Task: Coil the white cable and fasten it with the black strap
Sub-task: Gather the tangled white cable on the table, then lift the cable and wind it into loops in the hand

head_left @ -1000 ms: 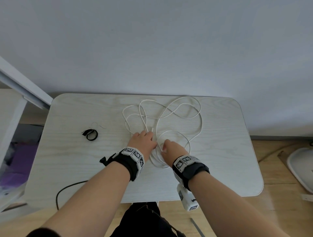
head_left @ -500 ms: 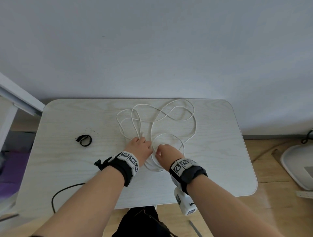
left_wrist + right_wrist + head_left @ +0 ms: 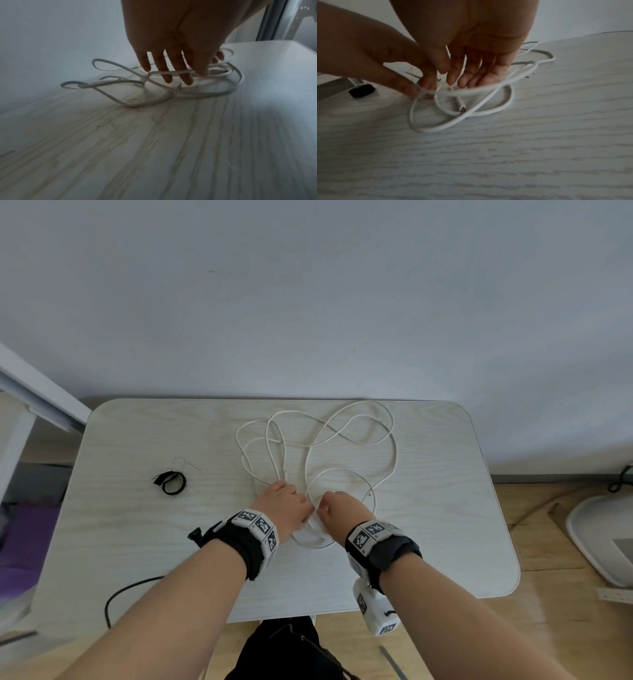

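The white cable (image 3: 395,453) lies in loose, crossing loops over the middle of the pale wooden table (image 3: 137,542). My left hand (image 3: 284,505) pinches a strand (image 3: 169,72) between thumb and fingers just above the tabletop. My right hand (image 3: 342,510) is beside it, almost touching. Its fingers (image 3: 471,81) hang relaxed with a blurred strand across their tips. One connector end (image 3: 461,106) rests inside the near loop (image 3: 511,97). The black strap (image 3: 173,482), curled into a small ring, lies alone to the left of the hands and shows again as a dark band (image 3: 362,91).
A black cord (image 3: 116,601) hangs off the table's front left edge. A white frame (image 3: 34,398) stands at the left and a white object (image 3: 599,542) sits on the floor at the right. The wall runs right behind the table.
Both hands have drawn closer together and slightly toward me, pulling the near loops with them. The strap has not moved.
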`<state>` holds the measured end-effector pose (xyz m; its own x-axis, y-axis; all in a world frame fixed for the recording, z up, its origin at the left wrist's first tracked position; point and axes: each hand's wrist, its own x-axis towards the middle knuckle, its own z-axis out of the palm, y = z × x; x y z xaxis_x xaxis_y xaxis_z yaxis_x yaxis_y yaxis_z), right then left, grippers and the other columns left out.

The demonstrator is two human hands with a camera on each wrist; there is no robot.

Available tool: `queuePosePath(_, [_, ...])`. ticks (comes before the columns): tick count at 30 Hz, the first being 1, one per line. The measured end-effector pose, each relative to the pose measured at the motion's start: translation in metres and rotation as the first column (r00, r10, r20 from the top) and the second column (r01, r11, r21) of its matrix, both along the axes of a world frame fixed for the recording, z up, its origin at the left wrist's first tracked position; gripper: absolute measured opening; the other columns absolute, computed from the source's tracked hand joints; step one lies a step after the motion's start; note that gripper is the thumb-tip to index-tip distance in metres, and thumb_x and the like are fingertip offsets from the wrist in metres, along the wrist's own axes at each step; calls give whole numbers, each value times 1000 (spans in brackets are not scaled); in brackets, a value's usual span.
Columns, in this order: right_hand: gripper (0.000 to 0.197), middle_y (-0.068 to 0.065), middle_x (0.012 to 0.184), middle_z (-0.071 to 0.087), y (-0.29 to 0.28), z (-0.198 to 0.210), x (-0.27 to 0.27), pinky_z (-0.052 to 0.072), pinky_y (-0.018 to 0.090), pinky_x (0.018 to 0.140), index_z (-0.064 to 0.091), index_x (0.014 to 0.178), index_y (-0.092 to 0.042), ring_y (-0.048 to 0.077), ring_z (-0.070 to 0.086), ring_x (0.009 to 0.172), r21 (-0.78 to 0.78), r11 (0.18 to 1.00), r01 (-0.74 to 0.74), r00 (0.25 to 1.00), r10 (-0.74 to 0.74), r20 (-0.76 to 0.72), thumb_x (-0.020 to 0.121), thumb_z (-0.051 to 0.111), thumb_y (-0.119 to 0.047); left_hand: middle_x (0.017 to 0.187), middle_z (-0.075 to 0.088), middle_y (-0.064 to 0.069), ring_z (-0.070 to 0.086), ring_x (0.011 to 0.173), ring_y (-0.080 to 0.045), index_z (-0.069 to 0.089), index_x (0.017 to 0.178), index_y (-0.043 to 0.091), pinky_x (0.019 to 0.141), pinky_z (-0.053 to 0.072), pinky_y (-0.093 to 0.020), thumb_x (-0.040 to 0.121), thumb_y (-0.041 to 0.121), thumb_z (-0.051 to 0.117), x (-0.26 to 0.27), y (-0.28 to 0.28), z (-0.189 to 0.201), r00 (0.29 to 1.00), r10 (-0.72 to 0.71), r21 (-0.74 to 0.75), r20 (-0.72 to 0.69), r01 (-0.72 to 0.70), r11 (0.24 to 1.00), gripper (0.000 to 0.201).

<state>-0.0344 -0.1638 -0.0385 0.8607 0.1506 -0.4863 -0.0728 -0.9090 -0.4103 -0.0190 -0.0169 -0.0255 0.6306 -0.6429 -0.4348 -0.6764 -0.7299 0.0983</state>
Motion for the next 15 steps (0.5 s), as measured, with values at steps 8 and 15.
queuePosePath(8, [41, 1, 63, 57, -15, 60, 23, 44, 33, 69, 61, 72, -15, 15, 54, 64, 481, 834, 269, 939, -338, 62, 95, 35, -36, 81, 63, 3, 56, 76, -16, 50, 91, 20, 73, 46, -31, 94, 28, 48, 39, -2, 72, 919, 327, -545, -221, -394, 740, 9])
queuePosePath(15, [28, -3, 55, 48, -50, 134, 74, 39, 31, 62, 57, 63, -24, 17, 47, 58, 562, 803, 198, 875, -403, 267, 90, 50, -26, 57, 48, 1, 35, 45, -11, 46, 80, 15, 39, 31, -17, 96, 16, 46, 99, 16, 177, 661, 415, -664, -626, -730, 162, 16])
